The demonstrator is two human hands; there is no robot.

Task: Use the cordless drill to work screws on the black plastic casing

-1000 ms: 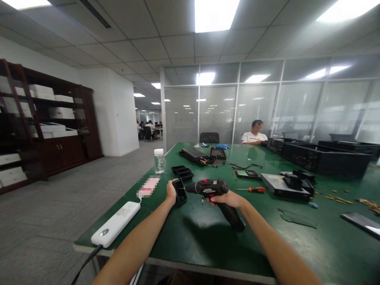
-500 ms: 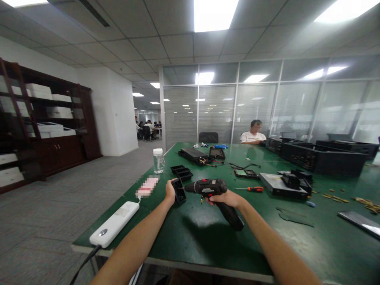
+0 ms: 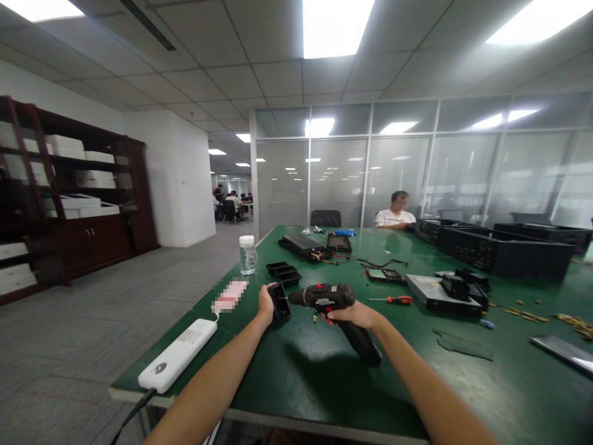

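Note:
My right hand [image 3: 354, 315] is wrapped round the grip of a black cordless drill [image 3: 324, 296] with red details, held above the table and pointing left. The drill's bit reaches to the open side of a small black plastic tray [image 3: 280, 301]; whether it touches the inside I cannot tell. My left hand [image 3: 265, 304] grips that tray by its left side and keeps it tilted up, facing the drill. Just behind it, more black plastic trays [image 3: 283, 273] lie on the green table [image 3: 296, 383].
A clear bottle [image 3: 247, 256] and a white power strip [image 3: 178, 355] stand on the left. An orange screwdriver [image 3: 393, 300], a flat metal-topped device [image 3: 440, 293] and a glass-like sheet [image 3: 463, 345] lie to the right. Black cases [image 3: 504, 250] and a seated person [image 3: 395, 216] are farther back.
The view has tilted up very slightly, so things sit a little lower. Both hands keep their hold on the drill and tray, with almost no shift between them.

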